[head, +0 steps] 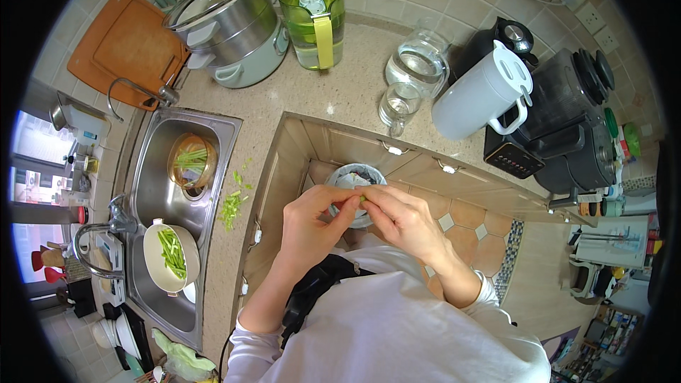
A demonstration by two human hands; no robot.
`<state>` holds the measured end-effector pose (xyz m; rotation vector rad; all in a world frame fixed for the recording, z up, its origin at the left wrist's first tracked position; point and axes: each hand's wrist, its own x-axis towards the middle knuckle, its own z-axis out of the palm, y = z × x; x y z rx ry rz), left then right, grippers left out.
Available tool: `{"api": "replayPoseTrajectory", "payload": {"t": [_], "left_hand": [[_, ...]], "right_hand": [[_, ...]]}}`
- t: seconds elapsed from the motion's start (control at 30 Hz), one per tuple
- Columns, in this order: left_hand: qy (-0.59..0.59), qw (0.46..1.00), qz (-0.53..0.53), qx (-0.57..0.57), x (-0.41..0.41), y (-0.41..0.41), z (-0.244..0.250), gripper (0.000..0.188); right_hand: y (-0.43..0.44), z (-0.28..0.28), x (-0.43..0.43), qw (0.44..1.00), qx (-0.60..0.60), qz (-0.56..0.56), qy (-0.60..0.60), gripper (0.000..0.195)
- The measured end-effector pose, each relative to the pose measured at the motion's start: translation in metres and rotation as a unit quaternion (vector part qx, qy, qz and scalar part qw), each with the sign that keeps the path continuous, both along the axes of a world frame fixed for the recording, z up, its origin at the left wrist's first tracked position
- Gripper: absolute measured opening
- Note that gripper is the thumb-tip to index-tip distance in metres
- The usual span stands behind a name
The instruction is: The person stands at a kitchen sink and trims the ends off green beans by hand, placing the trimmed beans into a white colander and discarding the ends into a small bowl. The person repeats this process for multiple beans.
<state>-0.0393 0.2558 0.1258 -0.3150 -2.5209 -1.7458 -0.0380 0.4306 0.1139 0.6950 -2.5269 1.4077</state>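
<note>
My left hand (318,221) and my right hand (401,218) meet at the fingertips, pinching a small green vegetable piece (363,199) that the fingers mostly hide. Beneath them on the floor stands a lined waste bin (372,171), partly covered by my hands. To the left, cut green stems (173,255) lie in a cream pot (192,255) over one sink basin. Longer green stalks (190,162) rest in an amber translucent bowl (173,170) in the other basin. Chopped green scraps (231,210) are scattered on the counter beside the sink.
A steel faucet (122,218) arches over the sink. Along the back counter (340,90) stand a steamer (250,58), a green filter pitcher (331,37), a glass jug (417,66), a glass mug (399,106), a white thermal jug (473,96) and dark appliances (574,138).
</note>
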Motion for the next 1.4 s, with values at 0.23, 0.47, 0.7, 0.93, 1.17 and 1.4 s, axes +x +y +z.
{"api": "replayPoseTrajectory", "payload": {"t": [0.23,0.47,0.7,0.93,1.17,1.4], "left_hand": [[0.111,0.988,0.004,-0.111,0.004,0.001,-0.002,0.008],[0.013,0.999,0.021,-0.046,0.005,0.001,-0.003,0.01],[-0.117,0.988,0.001,0.099,0.005,0.0,-0.007,0.009],[-0.258,0.929,-0.02,0.264,-0.003,-0.001,-0.022,0.012],[-0.19,0.981,-0.012,0.025,-0.013,0.011,-0.114,0.014],[-0.019,0.988,-0.065,-0.137,-0.028,0.029,-0.185,0.013]], "right_hand": [[0.002,-0.005,-0.002,0.998,0.03,0.006,0.052,0.024],[0.0,-0.007,0.001,0.999,0.023,-0.002,0.047,0.024],[0.001,-0.007,0.006,0.999,-0.03,-0.016,0.018,0.026],[0.01,-0.001,0.009,0.931,-0.299,0.008,-0.208,0.021],[0.036,0.001,-0.002,0.859,-0.427,-0.003,-0.281,0.029],[0.044,-0.002,-0.003,0.809,-0.5,0.011,-0.309,0.029]]}}
